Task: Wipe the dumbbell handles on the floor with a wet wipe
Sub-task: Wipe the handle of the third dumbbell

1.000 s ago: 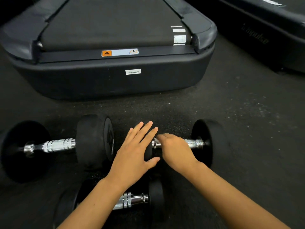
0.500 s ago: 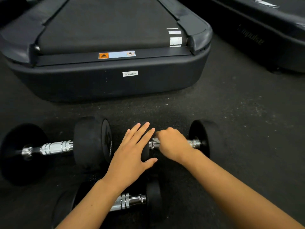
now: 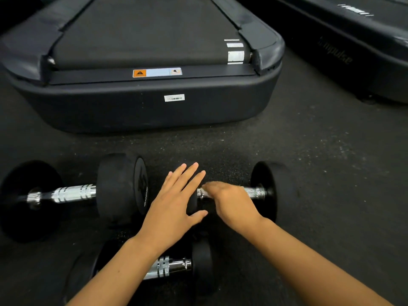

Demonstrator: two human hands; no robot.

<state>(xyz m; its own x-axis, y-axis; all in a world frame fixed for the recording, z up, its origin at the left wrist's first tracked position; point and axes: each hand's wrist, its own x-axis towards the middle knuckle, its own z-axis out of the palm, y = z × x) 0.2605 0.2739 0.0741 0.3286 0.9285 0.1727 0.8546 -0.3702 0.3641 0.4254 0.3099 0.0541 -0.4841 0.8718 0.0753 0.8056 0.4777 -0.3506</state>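
Note:
Three black dumbbells with chrome handles lie on the dark rubber floor. The right dumbbell [image 3: 272,188] has my right hand [image 3: 231,202] curled over its chrome handle [image 3: 254,192], with a bit of white wet wipe [image 3: 204,192] showing under the fingers. My left hand [image 3: 174,206] lies flat with straight fingers on that dumbbell's left head, which it mostly hides. The left dumbbell [image 3: 119,186] lies untouched with its handle [image 3: 72,193] bare. A third dumbbell [image 3: 202,263] lies nearer to me, partly under my left forearm.
A black treadmill [image 3: 154,107] stands just beyond the dumbbells, its rear end facing me. A second dark machine [image 3: 353,58] runs along the upper right. Bare rubber floor [image 3: 331,173] extends to the right of the dumbbells.
My right hand has slid slightly along the right dumbbell's handle while gripping the wipe. My left hand stays flat on the head. The camera view shifted a little.

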